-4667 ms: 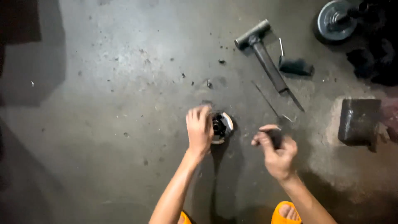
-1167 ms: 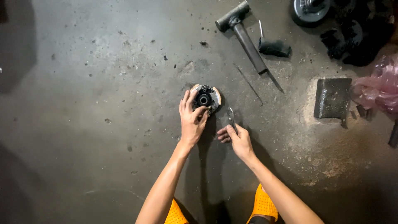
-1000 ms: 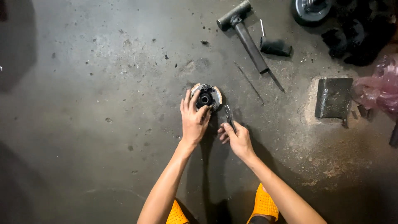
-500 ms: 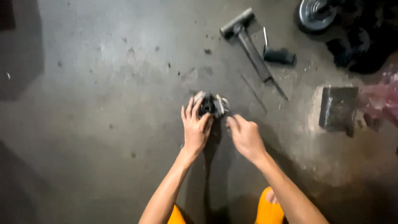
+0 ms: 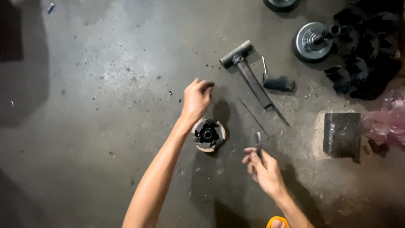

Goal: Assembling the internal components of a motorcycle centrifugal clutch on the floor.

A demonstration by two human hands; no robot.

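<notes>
A round metal clutch-like part (image 5: 208,134) with a dark centre lies on the concrete floor. My left hand (image 5: 195,98) hovers just above and beyond it, fingers curled loosely, holding nothing that I can see. My right hand (image 5: 263,167) is to the right of the part, pinching a small thin dark tool (image 5: 258,141) upright between thumb and fingers. Neither hand touches the round part.
A hammer (image 5: 249,74) lies beyond the part, with a thin rod (image 5: 252,117) and a small dark brush-like tool (image 5: 276,82) beside it. A dark metal block (image 5: 341,134) sits at right, a pulley-like disc (image 5: 314,40), black parts and pink plastic (image 5: 390,122) further right.
My left hand has let go of the round part and lifted away beyond it. My right hand has drawn back to the right with the small tool.
</notes>
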